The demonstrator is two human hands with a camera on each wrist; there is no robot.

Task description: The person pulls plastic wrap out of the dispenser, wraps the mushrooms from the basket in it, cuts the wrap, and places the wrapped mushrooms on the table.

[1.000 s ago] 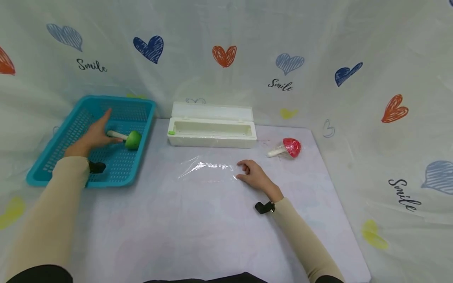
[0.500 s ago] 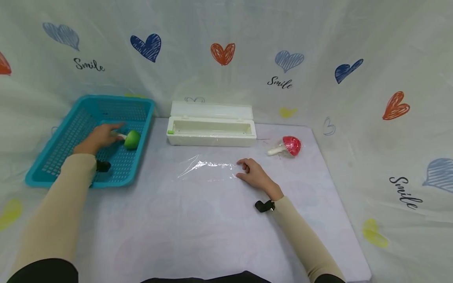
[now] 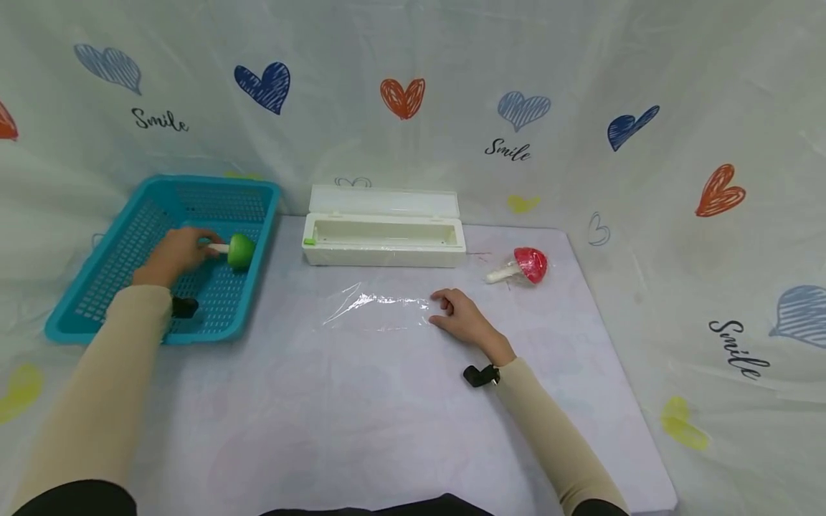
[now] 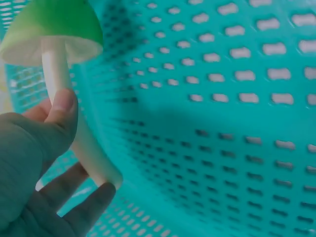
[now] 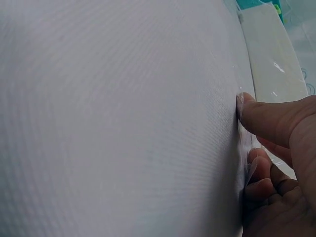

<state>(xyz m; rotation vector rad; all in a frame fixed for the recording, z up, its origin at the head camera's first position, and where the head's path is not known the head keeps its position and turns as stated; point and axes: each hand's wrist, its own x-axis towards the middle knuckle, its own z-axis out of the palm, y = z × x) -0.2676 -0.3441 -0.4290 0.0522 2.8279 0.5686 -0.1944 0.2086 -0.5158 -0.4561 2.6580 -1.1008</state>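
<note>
Green mushroom (image 3: 241, 252), inside the basket (image 3: 222, 308), is best lifted straight up, its stem (image 4: 57, 69) pinched by the left hand (image 3: 174, 255); whether film (image 3: 381, 309) is pinched by the right hand (image 3: 467, 322) cannot be told.

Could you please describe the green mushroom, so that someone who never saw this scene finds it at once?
On the left of the head view is a turquoise basket. Inside it, the left hand holds the green mushroom by its pale stem. Its green cap sets it apart from the red-capped mushroom on the table.
</note>
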